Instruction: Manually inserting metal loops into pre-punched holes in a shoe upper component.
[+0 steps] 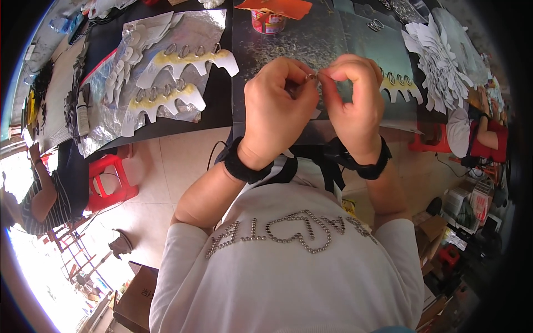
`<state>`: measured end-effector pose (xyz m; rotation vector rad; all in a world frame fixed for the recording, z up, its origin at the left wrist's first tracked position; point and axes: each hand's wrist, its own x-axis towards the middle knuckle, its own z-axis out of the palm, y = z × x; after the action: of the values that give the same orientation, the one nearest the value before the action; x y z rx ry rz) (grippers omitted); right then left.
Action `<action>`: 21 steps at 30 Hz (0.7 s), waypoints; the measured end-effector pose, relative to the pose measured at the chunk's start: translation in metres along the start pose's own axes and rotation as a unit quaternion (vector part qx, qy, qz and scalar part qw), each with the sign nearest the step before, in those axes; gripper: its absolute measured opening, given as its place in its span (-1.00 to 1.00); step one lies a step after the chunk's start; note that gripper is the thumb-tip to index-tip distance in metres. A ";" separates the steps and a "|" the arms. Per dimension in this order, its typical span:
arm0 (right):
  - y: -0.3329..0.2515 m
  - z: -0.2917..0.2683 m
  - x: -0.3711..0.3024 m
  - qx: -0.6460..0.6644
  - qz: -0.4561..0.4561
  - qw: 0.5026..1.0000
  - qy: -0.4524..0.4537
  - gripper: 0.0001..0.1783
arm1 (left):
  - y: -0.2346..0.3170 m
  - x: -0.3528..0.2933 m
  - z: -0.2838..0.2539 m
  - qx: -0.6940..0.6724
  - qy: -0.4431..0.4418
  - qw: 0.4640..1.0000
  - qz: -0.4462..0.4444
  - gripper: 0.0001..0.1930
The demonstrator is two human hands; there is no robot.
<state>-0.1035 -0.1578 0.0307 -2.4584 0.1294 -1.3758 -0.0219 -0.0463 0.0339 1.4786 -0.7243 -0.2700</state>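
Note:
Over the near part of the dark table, my left hand (277, 105) and my right hand (358, 94) meet fingertip to fingertip. Each is closed in a pinch. Between them shows a small shiny metal piece (310, 77), possibly a ring, mostly hidden by the fingers. To the left lie two white scalloped pieces (225, 62) with metal rings standing along yellowish, glue-like strips. A similar white piece with rings (401, 91) lies just right of my right hand. A few loose metal rings (375, 25) rest farther back.
A red tin (267, 22) with an orange sheet on top stands at the back. White cut pieces lie stacked at left (141, 41) and heaped at right (438, 61). A small bottle (83, 114) is at far left, near a red stool (111, 180). Other people sit on both sides.

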 end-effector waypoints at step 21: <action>-0.014 -0.045 0.057 0.219 0.274 0.894 -0.280 -0.87 | 0.064 0.055 -0.053 0.092 -0.324 0.935 -0.114 -0.87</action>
<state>-0.1121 -0.1686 0.1037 -2.0932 0.3073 -0.3789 0.0345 -0.0287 0.1141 1.6640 -1.1238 -0.9204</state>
